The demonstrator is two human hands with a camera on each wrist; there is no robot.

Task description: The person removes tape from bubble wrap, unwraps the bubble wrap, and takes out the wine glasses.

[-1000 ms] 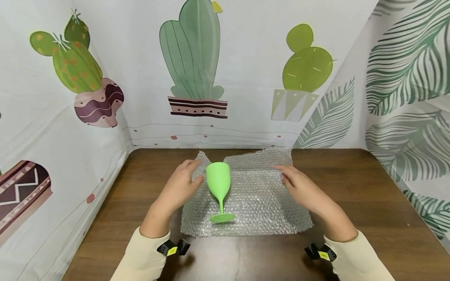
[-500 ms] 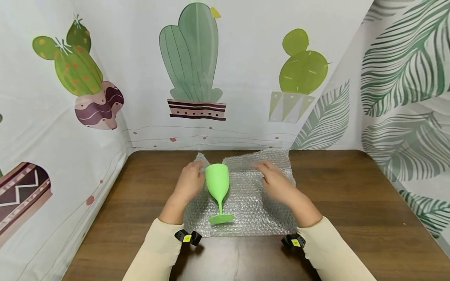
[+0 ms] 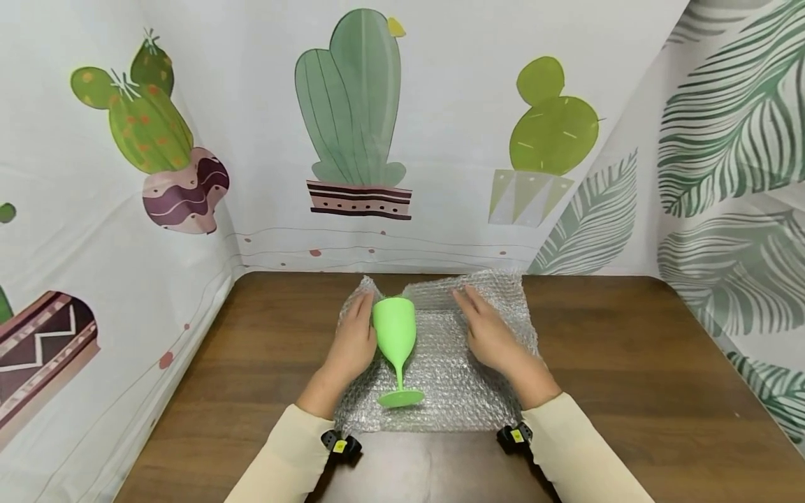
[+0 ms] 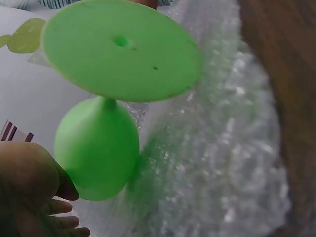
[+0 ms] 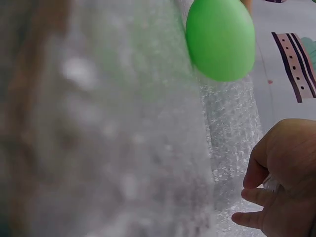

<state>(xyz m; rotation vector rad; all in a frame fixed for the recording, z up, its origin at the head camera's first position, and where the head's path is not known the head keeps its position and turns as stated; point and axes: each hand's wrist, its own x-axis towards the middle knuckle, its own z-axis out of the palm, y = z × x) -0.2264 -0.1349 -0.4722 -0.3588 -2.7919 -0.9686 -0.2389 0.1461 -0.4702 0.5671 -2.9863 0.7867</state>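
Observation:
A bright green plastic goblet [image 3: 395, 327] lies on its side on a sheet of clear bubble wrap [image 3: 443, 391], its bowl away from me and its foot towards me. My left hand [image 3: 353, 344] lies along the left side of the bowl with extended fingers; in the left wrist view the thumb [image 4: 66, 185] reaches the bowl. Apart from the goblet, my right hand [image 3: 493, 341] rests over the right part of the wrap, fingers extended and slightly spread. Between its thumb and fingers in the right wrist view a bit of something clear shows, too small to tell whether it is gripped.
The wrap lies on a brown wooden table [image 3: 629, 377], its far edge crumpled and raised. Behind and to the left hangs a white cloth [image 3: 453, 175] printed with cacti and leaves. Black cameras [image 3: 516, 438] sit on both wrists.
Both hands have moved inward; the left has come up against the goblet's bowl and the right has shifted left over the wrap. The goblet lies in about the same place.

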